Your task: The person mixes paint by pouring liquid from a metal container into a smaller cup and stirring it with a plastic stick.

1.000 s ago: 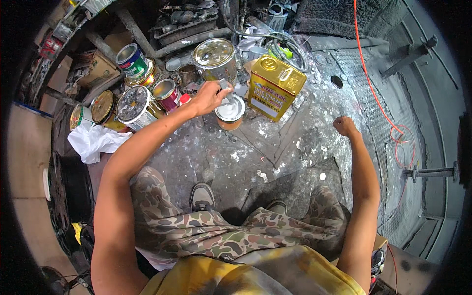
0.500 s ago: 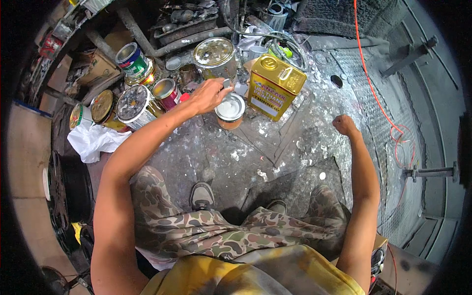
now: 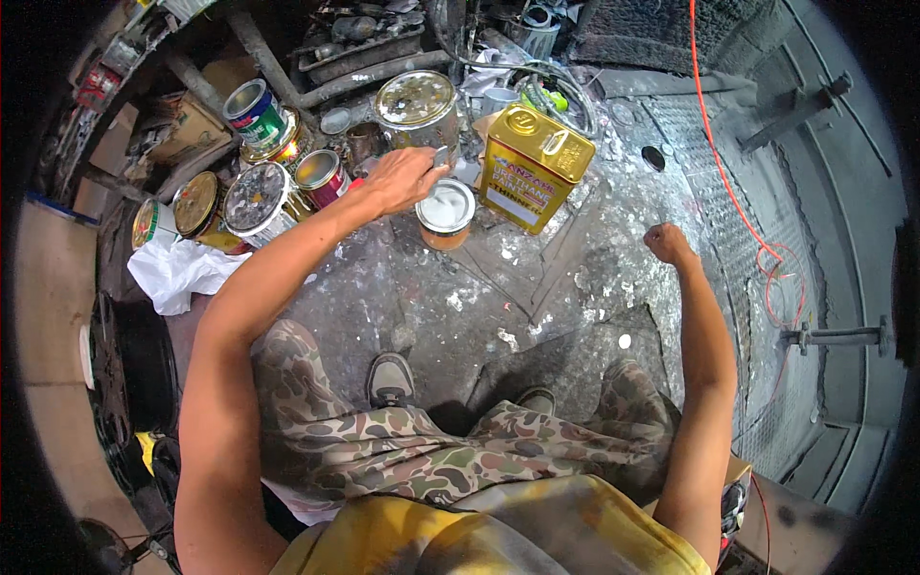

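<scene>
At the rim of a small open can of pale grey-white paint is my left hand. Its fingers are closed on a small flat grey metal piece, whose upper end sticks up past them; most of it is hidden. A gold rectangular thinner tin stands upright just right of the can. My right hand hangs apart at the right, over the stained floor, curled into a loose fist with nothing visible in it.
Several paint cans cluster at the left, including a white-topped can and a green-labelled can. White crumpled paper lies before them. A large lidded can stands behind. An orange hose runs down the right side, near metal posts.
My left hand has dipped slightly, and the metal piece in it has shifted a little. The right hand remains in its loose fist. The whole view has shifted marginally.
</scene>
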`<state>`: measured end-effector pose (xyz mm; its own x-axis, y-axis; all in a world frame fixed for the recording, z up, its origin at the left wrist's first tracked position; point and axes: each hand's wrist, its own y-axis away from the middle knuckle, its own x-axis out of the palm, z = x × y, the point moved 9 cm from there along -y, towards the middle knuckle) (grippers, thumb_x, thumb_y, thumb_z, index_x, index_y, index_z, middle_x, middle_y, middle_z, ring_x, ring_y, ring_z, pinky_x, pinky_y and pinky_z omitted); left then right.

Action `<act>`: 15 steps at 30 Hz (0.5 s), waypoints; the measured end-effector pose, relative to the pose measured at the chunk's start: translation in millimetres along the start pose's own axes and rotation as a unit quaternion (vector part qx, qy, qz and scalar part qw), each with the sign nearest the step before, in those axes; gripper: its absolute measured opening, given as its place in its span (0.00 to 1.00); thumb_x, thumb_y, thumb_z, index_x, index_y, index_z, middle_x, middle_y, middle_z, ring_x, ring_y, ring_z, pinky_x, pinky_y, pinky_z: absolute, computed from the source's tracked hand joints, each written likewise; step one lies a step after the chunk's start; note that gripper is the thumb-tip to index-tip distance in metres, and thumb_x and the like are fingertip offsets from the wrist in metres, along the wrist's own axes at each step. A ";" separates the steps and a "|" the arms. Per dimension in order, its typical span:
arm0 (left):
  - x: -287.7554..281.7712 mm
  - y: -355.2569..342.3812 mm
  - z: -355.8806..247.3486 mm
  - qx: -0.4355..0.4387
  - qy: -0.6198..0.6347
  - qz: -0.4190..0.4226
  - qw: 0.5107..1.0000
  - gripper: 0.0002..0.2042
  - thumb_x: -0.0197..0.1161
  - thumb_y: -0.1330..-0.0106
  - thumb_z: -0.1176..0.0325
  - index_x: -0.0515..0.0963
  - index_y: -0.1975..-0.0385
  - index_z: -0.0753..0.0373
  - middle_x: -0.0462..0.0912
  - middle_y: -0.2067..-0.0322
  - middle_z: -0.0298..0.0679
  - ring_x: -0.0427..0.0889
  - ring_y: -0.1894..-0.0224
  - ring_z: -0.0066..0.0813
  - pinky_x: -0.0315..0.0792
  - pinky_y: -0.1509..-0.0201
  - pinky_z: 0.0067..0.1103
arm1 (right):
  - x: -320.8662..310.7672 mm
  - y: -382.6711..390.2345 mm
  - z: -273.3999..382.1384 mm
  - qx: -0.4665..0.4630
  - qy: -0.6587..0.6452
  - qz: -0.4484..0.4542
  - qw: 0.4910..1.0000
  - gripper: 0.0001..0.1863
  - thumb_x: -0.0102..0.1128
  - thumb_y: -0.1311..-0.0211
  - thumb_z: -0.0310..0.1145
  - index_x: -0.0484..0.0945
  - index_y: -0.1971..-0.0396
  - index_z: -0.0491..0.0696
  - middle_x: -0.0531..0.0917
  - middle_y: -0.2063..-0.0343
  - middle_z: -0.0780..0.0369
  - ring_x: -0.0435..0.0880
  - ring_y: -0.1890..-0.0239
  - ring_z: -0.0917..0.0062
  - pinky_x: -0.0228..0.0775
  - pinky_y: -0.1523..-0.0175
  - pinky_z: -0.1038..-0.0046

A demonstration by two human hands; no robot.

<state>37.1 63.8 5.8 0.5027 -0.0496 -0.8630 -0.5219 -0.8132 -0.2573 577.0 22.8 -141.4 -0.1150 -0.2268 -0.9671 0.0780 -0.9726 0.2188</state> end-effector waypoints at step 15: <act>15.3 -2.1 10.3 -0.067 -0.048 0.128 0.988 0.17 0.58 0.24 0.57 0.82 0.55 0.69 0.85 0.64 0.56 0.86 0.63 0.49 0.76 0.55 0.37 | -1.5 5.3 1.5 0.007 0.001 0.011 1.000 0.15 0.58 0.40 0.38 0.88 0.66 0.44 0.86 0.64 0.45 0.87 0.59 0.49 0.79 0.48 0.54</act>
<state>38.8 70.7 -11.3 0.2944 -0.2141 -0.9314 -0.5253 -0.8504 0.0294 576.1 18.0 -138.6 -0.1115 -0.2482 -0.9623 0.0659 -0.9680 0.2420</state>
